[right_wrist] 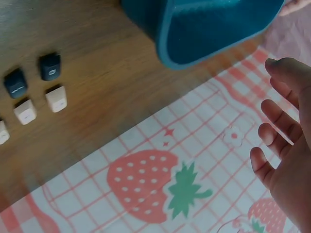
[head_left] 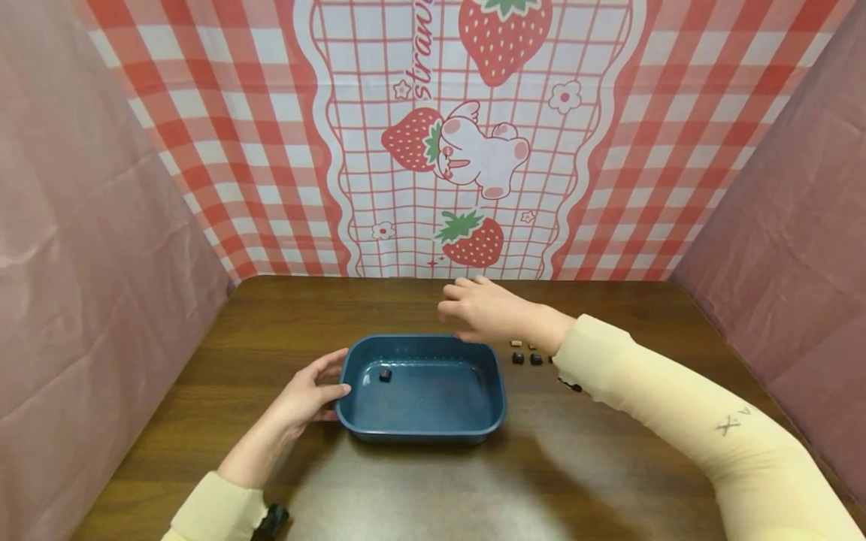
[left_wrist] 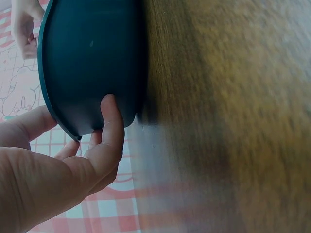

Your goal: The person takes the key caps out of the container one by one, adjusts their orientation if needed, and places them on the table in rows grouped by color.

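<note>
A dark blue plastic basin (head_left: 419, 434) stands on the wooden table, with one black keycap (head_left: 385, 376) inside toward its left end. My left hand (head_left: 307, 394) grips the basin's left end, thumb at the rim and other fingers against the outer wall. In the left wrist view, one fingertip (left_wrist: 111, 103) presses the basin's side. Above the basin's far right corner hovers my right hand (head_left: 483, 309), holding nothing, its fingers loosely bent. The right wrist view shows those fingers (right_wrist: 277, 141) apart from one another. Black keycaps (right_wrist: 50, 67) and cream keycaps (right_wrist: 56, 99) lie in rows right of the basin.
The right forearm's sleeve (head_left: 676, 413) partly covers the keycap rows in the head view. A red checked cloth with strawberries (head_left: 473, 240) hangs behind the table (head_left: 284, 315). Pink curtains (head_left: 101, 225) stand at both sides.
</note>
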The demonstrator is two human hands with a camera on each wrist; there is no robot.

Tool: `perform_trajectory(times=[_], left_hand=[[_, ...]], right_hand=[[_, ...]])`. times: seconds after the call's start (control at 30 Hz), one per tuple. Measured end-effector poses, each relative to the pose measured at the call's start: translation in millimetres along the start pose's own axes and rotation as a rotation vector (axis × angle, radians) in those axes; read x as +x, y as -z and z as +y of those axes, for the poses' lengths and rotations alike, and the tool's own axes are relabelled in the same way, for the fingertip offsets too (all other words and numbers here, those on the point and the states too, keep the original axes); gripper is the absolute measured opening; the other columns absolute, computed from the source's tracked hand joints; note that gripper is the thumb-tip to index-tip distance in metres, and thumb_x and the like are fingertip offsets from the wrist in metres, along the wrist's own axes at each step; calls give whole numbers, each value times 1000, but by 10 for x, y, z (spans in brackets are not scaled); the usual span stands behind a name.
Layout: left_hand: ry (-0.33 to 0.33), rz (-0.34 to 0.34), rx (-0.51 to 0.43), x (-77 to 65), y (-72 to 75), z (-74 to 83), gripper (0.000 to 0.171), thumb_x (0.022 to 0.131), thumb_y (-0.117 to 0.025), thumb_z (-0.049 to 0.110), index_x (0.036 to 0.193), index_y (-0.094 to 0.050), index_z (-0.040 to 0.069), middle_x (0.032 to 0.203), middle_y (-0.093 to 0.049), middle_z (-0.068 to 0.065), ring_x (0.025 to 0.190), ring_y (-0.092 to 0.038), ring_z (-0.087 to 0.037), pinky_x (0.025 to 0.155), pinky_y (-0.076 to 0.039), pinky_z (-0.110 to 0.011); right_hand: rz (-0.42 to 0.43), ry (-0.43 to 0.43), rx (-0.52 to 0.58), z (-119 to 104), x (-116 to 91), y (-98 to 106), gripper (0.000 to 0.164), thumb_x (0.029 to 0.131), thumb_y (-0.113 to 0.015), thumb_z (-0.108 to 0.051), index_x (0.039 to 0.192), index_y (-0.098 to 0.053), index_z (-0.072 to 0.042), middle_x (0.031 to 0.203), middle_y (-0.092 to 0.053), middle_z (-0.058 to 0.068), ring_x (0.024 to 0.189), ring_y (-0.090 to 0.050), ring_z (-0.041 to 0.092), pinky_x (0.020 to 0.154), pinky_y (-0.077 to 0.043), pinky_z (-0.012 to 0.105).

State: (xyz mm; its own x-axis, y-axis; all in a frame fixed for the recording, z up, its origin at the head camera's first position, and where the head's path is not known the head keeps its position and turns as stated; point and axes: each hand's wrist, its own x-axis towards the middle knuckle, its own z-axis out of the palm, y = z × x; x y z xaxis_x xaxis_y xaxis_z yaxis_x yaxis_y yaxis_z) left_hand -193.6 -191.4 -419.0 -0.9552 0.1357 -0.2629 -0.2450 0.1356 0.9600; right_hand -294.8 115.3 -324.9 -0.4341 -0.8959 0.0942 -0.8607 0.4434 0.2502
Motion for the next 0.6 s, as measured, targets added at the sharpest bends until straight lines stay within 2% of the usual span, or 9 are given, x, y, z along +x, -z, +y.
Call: perform_trajectory(times=[0.33,0.6], left_hand=[[5,4,-4,15,20,-13,59,90,-57,0,144,-36,13,136,-41,-25,99,-59,-32,70,-56,-46],[-3,1,-15,22,22,-9,59,90,-56,-1,144,-36,12,135,-42,-26,98,-59,-32,70,-56,-48]], right_hand=[[5,119,-7,-155,318,-56,27,81,-72,-33,104,-62,-23,99,-54,0,90,-47,20,68,-38,36],[1,180,57,-273,537,-189,24,81,-72,-29,103,-63,-23,99,-55,-2,91,-47,18,71,-37,36]])
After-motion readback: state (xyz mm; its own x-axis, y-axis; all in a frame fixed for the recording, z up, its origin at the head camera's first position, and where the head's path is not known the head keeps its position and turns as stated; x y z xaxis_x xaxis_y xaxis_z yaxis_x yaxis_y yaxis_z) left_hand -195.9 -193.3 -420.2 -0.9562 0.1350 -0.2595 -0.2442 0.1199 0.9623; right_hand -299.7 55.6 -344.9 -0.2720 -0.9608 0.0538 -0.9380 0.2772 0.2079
